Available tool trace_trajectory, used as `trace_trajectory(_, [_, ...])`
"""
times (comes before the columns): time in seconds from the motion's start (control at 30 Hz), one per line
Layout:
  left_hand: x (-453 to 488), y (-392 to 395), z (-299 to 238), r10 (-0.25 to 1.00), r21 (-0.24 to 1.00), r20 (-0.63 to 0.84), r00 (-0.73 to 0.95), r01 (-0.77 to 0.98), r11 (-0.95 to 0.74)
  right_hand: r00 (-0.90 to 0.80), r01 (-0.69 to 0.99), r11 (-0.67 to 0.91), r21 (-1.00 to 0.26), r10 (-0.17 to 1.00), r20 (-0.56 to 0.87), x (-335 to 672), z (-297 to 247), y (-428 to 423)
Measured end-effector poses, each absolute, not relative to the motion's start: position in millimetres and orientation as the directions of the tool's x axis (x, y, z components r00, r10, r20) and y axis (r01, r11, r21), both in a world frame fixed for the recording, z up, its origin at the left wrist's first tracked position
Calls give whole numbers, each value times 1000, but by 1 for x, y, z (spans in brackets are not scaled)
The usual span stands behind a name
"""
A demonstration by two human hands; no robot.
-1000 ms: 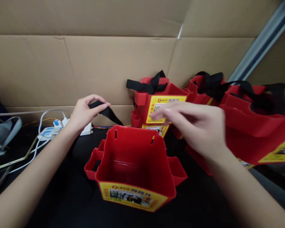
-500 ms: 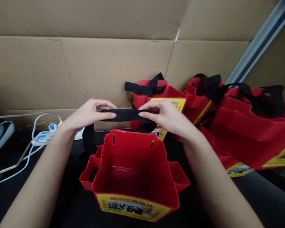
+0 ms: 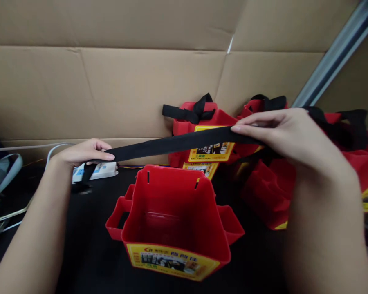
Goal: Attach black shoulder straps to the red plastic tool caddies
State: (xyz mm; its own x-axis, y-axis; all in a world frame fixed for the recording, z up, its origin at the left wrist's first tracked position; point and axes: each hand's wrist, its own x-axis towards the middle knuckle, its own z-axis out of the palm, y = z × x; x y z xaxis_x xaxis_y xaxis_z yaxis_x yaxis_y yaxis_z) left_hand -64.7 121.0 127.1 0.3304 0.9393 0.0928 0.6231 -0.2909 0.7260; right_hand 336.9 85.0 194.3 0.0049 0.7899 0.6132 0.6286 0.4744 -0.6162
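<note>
A black webbing strap [image 3: 174, 143] is stretched flat between both my hands, above and behind an open red plastic pouch [image 3: 171, 212] with a yellow label on its near side. My left hand [image 3: 82, 153] pinches the strap's left part, whose end dangles down toward the table. My right hand [image 3: 290, 132] pinches the strap near its right end, raised in front of the other red pouches. The red pouch stands on the black table with two slots in its far wall and small side pockets.
Several red pouches with black straps [image 3: 202, 122] are piled at the back and right against a cardboard wall [image 3: 110, 81]. A white power strip [image 3: 95, 171] with cables lies at the left. A grey object [image 3: 3, 175] sits at the far left edge.
My hands have pulled apart, drawing the strap out long and taut. The right hand moved right and up, the left hand moved left and slightly down.
</note>
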Motion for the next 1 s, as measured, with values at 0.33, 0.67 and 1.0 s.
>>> trace_trajectory(0.33, [-53, 138, 120, 960, 790, 174, 220, 551, -270, 188, 542, 453, -708, 755, 628, 336, 194, 87])
trace_trajectory(0.67, [2, 136, 125, 908, 871, 195, 371, 360, -335, -384, 682, 613, -399, 764, 518, 299, 181, 71])
trace_trajectory(1.0, [66, 119, 124, 714, 746, 462, 526, 204, -634, -675, 337, 768, -544, 600, 429, 245, 143, 98])
